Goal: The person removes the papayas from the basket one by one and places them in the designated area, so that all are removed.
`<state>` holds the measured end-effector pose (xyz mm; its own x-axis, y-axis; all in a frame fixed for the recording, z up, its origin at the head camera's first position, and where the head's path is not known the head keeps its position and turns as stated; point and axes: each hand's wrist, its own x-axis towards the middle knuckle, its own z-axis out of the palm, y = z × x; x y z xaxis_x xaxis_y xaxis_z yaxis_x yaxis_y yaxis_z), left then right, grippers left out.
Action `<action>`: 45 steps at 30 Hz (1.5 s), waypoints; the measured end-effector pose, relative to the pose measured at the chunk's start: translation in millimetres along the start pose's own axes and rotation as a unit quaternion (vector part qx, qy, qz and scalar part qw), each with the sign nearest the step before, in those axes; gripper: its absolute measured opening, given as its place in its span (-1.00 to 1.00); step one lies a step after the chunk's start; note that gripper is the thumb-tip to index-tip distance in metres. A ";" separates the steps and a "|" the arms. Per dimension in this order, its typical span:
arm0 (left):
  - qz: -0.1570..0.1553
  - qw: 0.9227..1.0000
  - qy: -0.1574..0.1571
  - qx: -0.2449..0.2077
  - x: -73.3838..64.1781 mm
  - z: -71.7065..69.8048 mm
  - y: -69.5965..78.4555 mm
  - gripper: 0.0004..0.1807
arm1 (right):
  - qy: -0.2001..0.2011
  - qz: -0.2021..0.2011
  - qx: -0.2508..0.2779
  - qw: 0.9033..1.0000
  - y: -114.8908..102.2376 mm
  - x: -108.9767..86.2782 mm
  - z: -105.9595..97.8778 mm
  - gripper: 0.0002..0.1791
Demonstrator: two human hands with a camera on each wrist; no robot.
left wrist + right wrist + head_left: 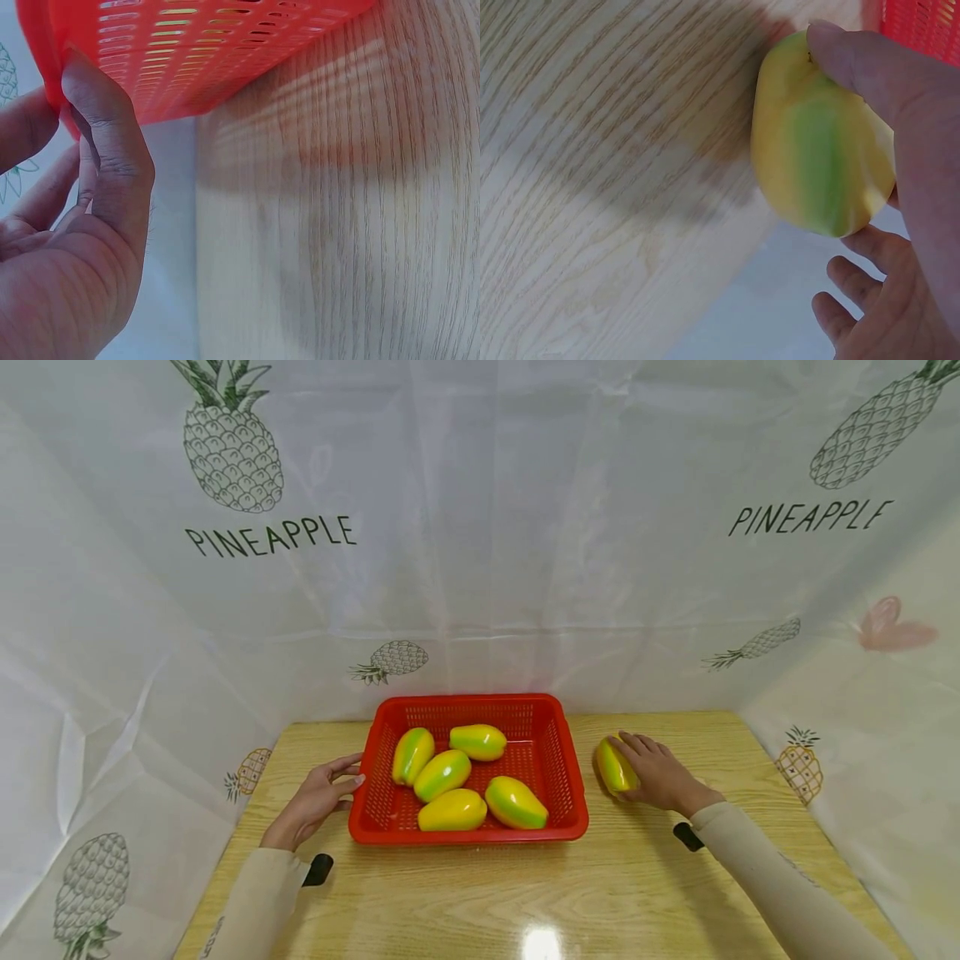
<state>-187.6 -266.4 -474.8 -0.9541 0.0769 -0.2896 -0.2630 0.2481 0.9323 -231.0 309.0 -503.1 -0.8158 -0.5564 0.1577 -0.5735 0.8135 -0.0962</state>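
My left hand (318,793) pinches the left rim of a red plastic basket (468,838), thumb and finger on its edge in the left wrist view. Inside the basket lie several yellow-green papayas (452,811), spread mostly over its left and front. To the right of the basket, my right hand (660,774) grips another papaya (810,142). The right wrist view shows the thumb at one end of this fruit and a finger at the other, the remaining fingers apart from it. It is close over the wooden table.
The basket stands at the back middle of the light wooden table (480,902). White sheeting (480,568) printed with pineapples rises right behind the table and along both sides. A dark band (318,870) sits by the left wrist, another (687,837) by the right.
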 end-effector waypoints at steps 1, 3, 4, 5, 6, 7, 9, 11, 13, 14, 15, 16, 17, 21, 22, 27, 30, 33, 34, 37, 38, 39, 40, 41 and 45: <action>0.001 1.000 0.000 0.000 0.2 -0.1 0.1 -0.36 | 0.003 -0.003 0.000 1.000 0.8 0.0 0.8 0.07; 0.003 1.000 -0.001 0.000 0.1 0.0 0.2 -0.36 | 0.004 -0.004 0.000 1.000 1.7 0.0 1.5 0.08; 0.007 1.000 -0.003 0.001 0.1 0.0 0.1 -0.36 | 0.000 -0.003 0.000 1.000 1.9 0.1 1.5 0.08; 0.009 1.000 -0.004 0.000 0.2 -0.1 0.0 -0.36 | -0.003 -0.002 0.000 1.000 1.7 0.2 1.0 0.08; 0.012 1.000 -0.006 0.000 0.3 -0.3 0.0 -0.36 | -0.009 0.004 0.002 1.000 -0.9 0.6 -1.8 0.07; 0.013 1.000 -0.007 -0.001 0.5 -0.5 -0.1 -0.36 | -0.012 0.005 0.002 1.000 -1.3 0.8 -2.5 0.07; 0.017 1.000 -0.009 -0.003 1.0 -0.8 -0.4 -0.35 | -0.017 0.007 0.002 1.000 -2.6 1.5 -4.0 0.06; 0.016 1.000 -0.010 -0.004 1.2 -0.6 -0.6 -0.36 | -0.014 0.004 -0.001 1.000 -3.8 2.5 -4.9 0.06; 0.016 1.000 -0.009 -0.004 1.5 -0.9 -1.2 -0.36 | -0.009 -0.001 -0.004 1.000 -4.6 3.3 -5.7 0.06; 0.016 1.000 -0.009 -0.003 1.7 -1.0 -1.4 -0.36 | -0.006 -0.003 -0.006 1.000 -5.0 3.6 -6.2 0.06; 0.016 1.000 -0.008 -0.002 1.8 -1.2 -1.5 -0.36 | -0.004 -0.006 -0.009 1.000 -5.3 3.8 -6.5 0.06; 0.015 1.000 -0.007 -0.001 1.8 -1.3 -1.7 -0.36 | -0.002 -0.008 -0.012 1.000 -5.5 4.0 -6.8 0.07; 0.016 1.000 -0.007 0.001 2.0 -1.5 -2.0 -0.36 | -0.002 -0.009 -0.014 1.000 -5.9 4.0 -7.1 0.07; 0.017 1.000 -0.009 0.000 1.8 -2.0 -2.8 -0.35 | -0.005 -0.008 -0.018 1.000 -6.3 4.0 -7.4 0.08; 0.017 1.000 -0.011 -0.003 1.3 -1.8 -2.7 -0.36 | -0.008 -0.007 -0.017 1.000 -6.6 4.1 -7.6 0.08; 0.019 1.000 -0.017 -0.016 -0.9 -0.9 -1.9 -0.37 | -0.028 0.003 -0.004 1.000 -10.8 5.5 -15.6 0.11; 0.020 1.000 -0.017 -0.016 -1.0 -1.2 -2.3 -0.37 | -0.028 -0.002 -0.004 1.000 -13.5 8.9 -24.0 0.13; 0.019 1.000 -0.017 -0.017 -0.3 -1.9 -2.9 -0.37 | -0.011 -0.020 -0.009 1.000 -18.3 14.3 -35.4 0.14; 0.019 1.000 -0.016 -0.017 -0.1 -1.9 -3.1 -0.37 | -0.005 -0.027 -0.009 1.000 -20.6 16.6 -39.5 0.13; 0.018 1.000 -0.016 -0.017 0.5 -1.9 -3.4 -0.37 | 0.004 -0.047 -0.007 0.999 -30.4 24.3 -52.1 0.13; 0.017 1.000 -0.015 -0.017 0.7 -2.0 -3.5 -0.37 | 0.001 -0.050 -0.006 0.999 -34.4 27.3 -55.6 0.14; 0.018 1.000 -0.015 -0.015 0.6 -1.8 -3.6 -0.37 | -0.003 -0.054 -0.004 0.999 -38.8 30.5 -59.4 0.14; 0.018 1.000 -0.014 -0.015 0.5 -1.8 -3.5 -0.37 | -0.007 -0.058 -0.002 0.998 -43.5 34.1 -62.9 0.14; 0.017 1.000 -0.014 -0.015 0.3 -1.7 -3.5 -0.37 | -0.011 -0.063 -0.003 0.998 -48.3 37.8 -66.1 0.15; 0.015 1.000 -0.012 -0.015 -0.4 -1.0 -2.5 -0.37 | -0.036 -0.086 0.006 0.996 -69.4 51.8 -75.2 0.15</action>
<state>-186.7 -268.0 -476.8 -0.9581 0.1080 -0.2654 -0.2378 0.2169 0.9468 -227.8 236.5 -414.4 -0.7089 -0.6979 0.1022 -0.7053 0.7036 -0.0867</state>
